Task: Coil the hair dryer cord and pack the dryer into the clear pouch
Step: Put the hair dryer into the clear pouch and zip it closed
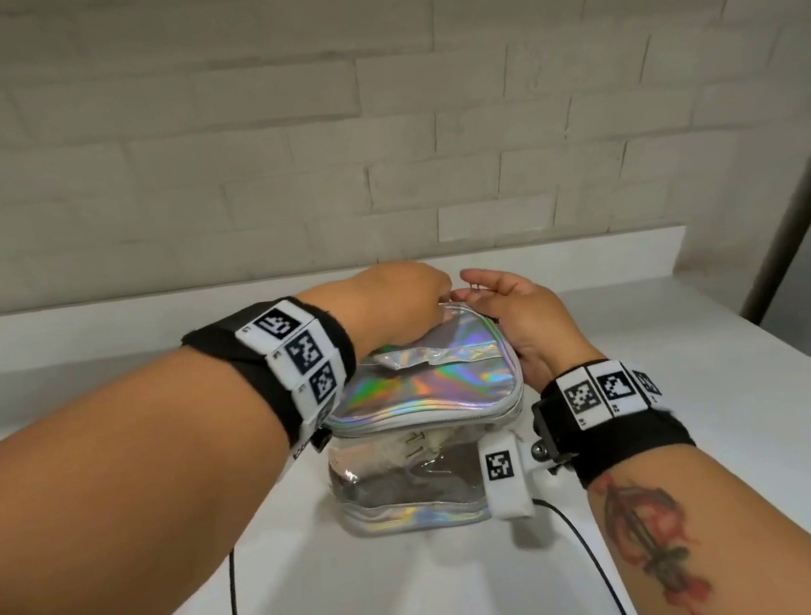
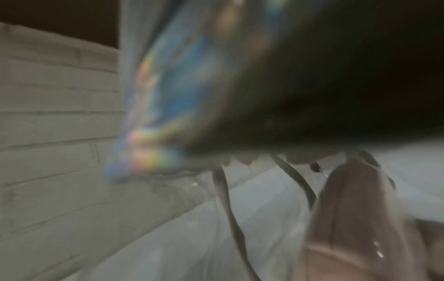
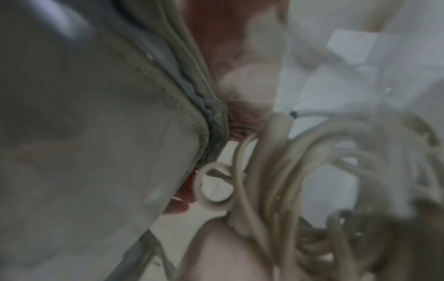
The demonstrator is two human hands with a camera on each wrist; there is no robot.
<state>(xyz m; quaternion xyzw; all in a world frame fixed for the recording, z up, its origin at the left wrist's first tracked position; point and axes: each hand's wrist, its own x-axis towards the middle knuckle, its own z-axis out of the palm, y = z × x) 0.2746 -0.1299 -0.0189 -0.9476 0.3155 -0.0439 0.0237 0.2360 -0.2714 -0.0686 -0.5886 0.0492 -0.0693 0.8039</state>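
The pouch (image 1: 415,485) stands on the white table, with clear walls and a holographic lid (image 1: 423,382) lying down over its top. Through the front wall a cream dryer (image 1: 413,452) shows dimly. In the right wrist view the beige coiled cord (image 3: 288,171) lies behind the clear wall, beside the zipper seam (image 3: 211,116). My left hand (image 1: 435,298) reaches over the lid, its fingers curled on the far edge. My right hand (image 1: 481,293) curls round the lid's far right corner. The two hands almost touch there. The left wrist view is blurred and shows the lid (image 2: 153,114) close up.
A pale brick wall (image 1: 372,132) rises behind a low ledge (image 1: 138,314) at the table's back. Two thin black cables (image 1: 236,609) (image 1: 592,555) trail from my wrists across the table towards me. The table (image 1: 714,422) ends at the right.
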